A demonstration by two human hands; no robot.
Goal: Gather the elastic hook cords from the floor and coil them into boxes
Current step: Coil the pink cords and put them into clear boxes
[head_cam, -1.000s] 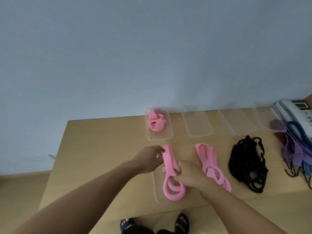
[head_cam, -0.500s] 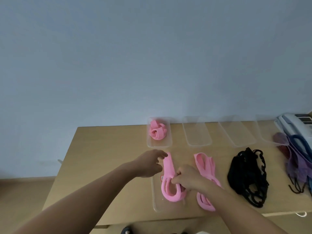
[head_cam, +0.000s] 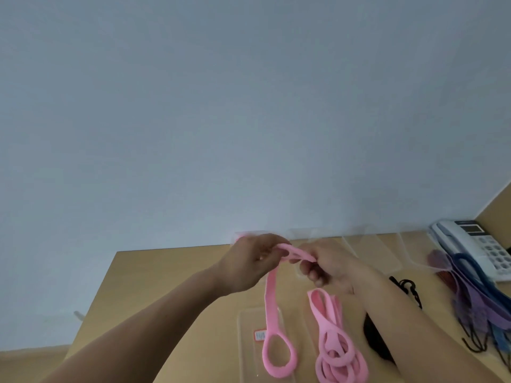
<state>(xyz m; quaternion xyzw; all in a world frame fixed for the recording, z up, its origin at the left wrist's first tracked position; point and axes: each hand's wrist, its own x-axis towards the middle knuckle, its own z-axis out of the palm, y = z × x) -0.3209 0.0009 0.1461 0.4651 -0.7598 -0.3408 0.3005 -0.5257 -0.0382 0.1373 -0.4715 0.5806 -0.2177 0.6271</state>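
Over the wooden table (head_cam: 166,286) at lower centre, both forearms angle up from the bottom edge. The left hand (head_cam: 253,262) and right hand (head_cam: 330,269) pinch the pink cord (head_cam: 271,299) between curled fingers, and its loop dangles above a clear box (head_cam: 249,360).

Tabletop (head_cam: 166,286) free left of clear box (head_cam: 245,363); pink bundle (head_cam: 330,335) just right.

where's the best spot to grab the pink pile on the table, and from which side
Probably the narrow far end of the pink pile, where the straps lie stacked; pinch across it from above. The near end fans into loose loops that could separate. Left hand and right hand both hold another cord.
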